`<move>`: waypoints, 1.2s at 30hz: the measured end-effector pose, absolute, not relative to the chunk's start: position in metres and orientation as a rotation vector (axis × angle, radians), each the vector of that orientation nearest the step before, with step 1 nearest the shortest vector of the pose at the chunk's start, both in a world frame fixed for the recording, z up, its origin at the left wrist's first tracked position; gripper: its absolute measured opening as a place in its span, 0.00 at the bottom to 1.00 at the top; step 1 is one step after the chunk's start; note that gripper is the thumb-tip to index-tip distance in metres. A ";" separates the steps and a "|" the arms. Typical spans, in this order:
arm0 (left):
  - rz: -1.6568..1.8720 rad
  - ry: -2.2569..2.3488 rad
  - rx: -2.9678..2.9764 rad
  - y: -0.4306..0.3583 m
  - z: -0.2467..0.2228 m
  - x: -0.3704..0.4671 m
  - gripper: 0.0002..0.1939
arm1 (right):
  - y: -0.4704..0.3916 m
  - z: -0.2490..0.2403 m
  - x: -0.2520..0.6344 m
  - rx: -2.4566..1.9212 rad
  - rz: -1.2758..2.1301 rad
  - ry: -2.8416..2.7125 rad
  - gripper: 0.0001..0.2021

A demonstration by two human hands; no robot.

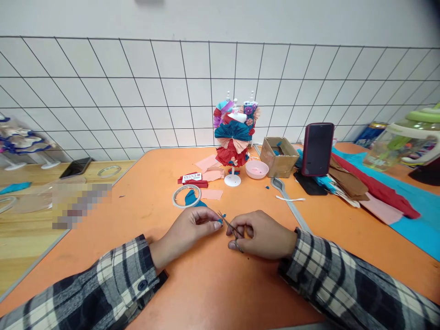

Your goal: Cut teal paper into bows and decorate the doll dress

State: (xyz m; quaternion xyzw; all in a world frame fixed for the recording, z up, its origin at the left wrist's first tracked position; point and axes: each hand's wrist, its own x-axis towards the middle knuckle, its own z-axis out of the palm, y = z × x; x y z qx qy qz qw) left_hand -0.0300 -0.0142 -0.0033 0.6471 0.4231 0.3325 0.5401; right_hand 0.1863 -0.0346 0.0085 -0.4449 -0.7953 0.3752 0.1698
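In the middle of the orange table, my left hand pinches a small piece of blue crepe paper between thumb and fingertips. My right hand grips a small pair of scissors, with fingers in the handles. The scissor blades point up and left and reach the blue piece at my left fingertips. Just beyond my left hand lie a roll of tape and a larger piece of blue paper. Farther back stands a miniature dress form in a ruffled blue, pink and red paper dress.
Beyond the hands are pink paper scraps, a pink bowl and a cardboard box. A phone stands upright on the right, near stacked coloured paper and a clear jug. A wooden table adjoins on the left.
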 end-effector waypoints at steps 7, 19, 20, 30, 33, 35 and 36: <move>0.788 1.075 1.457 -0.014 -0.004 -0.029 0.13 | -0.023 0.012 0.202 -1.605 0.528 -2.252 0.15; 0.764 0.737 1.013 -0.023 0.001 -0.025 0.13 | -0.010 0.004 0.213 -1.714 1.009 -1.958 0.23; 0.749 0.725 1.001 -0.023 0.002 -0.025 0.14 | -0.012 0.006 0.211 -1.677 0.870 -1.976 0.19; 0.601 0.718 1.270 -0.022 0.002 -0.027 0.13 | -0.031 0.008 0.194 -0.857 0.274 -2.342 0.09; 0.573 0.719 1.299 -0.021 0.000 -0.028 0.15 | -0.029 0.006 0.196 -0.910 0.250 -2.390 0.06; 0.571 0.707 1.274 -0.021 -0.001 -0.028 0.16 | -0.028 0.006 0.196 -0.936 0.267 -2.377 0.05; 0.574 0.700 1.256 -0.021 -0.001 -0.028 0.16 | -0.027 0.007 0.196 -0.946 0.287 -2.356 0.04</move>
